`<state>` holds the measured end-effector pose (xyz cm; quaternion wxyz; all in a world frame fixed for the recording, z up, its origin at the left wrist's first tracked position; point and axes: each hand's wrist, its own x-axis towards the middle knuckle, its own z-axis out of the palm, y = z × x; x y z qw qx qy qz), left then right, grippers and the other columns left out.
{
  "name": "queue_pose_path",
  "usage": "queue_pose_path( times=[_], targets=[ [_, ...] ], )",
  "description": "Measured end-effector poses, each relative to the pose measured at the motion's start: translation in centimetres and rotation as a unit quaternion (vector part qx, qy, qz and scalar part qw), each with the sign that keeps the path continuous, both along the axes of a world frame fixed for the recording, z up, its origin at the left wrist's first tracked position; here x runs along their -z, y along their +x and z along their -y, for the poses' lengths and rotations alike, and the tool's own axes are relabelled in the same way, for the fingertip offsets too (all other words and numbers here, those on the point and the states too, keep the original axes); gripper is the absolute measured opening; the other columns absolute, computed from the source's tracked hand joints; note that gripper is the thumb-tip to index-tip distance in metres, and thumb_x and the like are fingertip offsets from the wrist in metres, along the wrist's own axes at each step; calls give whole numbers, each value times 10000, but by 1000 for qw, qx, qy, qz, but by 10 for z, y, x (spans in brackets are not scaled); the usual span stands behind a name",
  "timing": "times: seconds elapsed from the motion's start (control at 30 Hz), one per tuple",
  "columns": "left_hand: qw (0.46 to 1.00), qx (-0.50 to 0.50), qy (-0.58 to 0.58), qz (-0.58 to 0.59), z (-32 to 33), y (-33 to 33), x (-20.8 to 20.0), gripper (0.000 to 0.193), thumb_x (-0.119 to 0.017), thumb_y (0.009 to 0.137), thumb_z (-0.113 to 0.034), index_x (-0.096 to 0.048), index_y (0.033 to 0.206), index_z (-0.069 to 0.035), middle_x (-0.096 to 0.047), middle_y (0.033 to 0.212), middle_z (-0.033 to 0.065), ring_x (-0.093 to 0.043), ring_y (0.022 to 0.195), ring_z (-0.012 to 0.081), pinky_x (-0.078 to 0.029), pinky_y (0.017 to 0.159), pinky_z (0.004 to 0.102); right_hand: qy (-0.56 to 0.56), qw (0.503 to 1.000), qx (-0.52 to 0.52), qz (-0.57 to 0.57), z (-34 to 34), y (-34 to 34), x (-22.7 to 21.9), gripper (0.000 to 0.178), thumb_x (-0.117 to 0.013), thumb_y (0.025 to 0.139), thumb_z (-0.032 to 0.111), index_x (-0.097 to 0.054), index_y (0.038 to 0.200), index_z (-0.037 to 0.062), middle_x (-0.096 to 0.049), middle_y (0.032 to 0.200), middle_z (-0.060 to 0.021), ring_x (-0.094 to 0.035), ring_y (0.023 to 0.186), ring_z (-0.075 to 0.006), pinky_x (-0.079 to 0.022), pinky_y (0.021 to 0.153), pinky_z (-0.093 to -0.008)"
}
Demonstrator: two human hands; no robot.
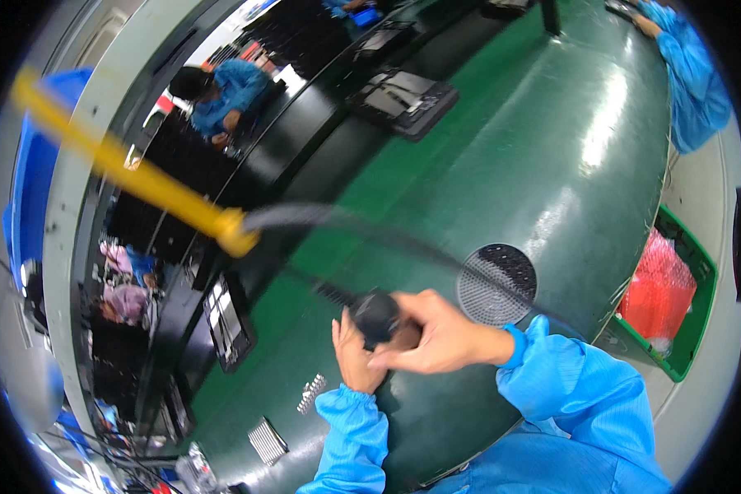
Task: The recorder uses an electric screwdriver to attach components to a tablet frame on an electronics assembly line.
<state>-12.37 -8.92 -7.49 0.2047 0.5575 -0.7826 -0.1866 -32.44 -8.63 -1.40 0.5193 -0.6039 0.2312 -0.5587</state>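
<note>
My left hand (358, 358) and my right hand (449, 336) meet over the green table (436, 206). Between them is a black, rounded object (376, 317) with a short ribbed black stem (334, 294) pointing to the upper left. Blur hides its exact kind. The right thumb and fingers wrap its right side, while the left fingers curl round its lower left. Just right of my right hand, a round dark disc (498, 284) with a fine grid of holes lies on the tabletop. Small silvery pieces in a row (311, 393) lie below left of my left hand.
A blurred yellow rod (136, 173) with a dark hose (370, 235) crosses above the table. Black trays (407, 103) (229, 321) stand along the far shelf. A ribbed silvery block (267, 440) lies lower left. A green crate (687, 329) holds red wrap. A co-worker's blue sleeve (692, 74) is upper right.
</note>
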Motion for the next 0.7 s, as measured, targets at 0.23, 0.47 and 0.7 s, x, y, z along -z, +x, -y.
queue_pose_path(
  times=[0.23, 0.47, 0.7],
  targets=[
    [990, 27, -136, 26, 64, -37, -7, 499, -758, 715, -182, -597, 1119, 62, -554, 1226, 228, -448, 1245, 366, -368, 1022, 438, -120, 993, 17, 8, -7, -2, 3, 476, -770, 679, 166, -542, 1065, 6, -647, 851, -146, -650, 765, -312, -514, 669, -363],
    [958, 162, -155, 181, 188, -144, -48, 564, -656, 737, -98, -483, 1250, 61, -402, 1382, 225, -328, 1326, 350, -280, 1086, 454, 6, 1000, -17, 16, -10, -4, 3, 366, -677, 729, 120, -486, 1018, 3, -608, 679, -188, -618, 637, -392, -482, 548, -429],
    [922, 165, -211, 279, 306, -193, -47, 580, -686, 586, -58, -506, 1116, 93, -473, 1257, 299, -451, 1184, 416, -374, 1028, 397, 1, 998, -26, 54, -17, -7, -4, 361, -583, 736, 55, -438, 1066, 34, -583, 678, -228, -590, 638, -432, -445, 586, -486]
  ],
)
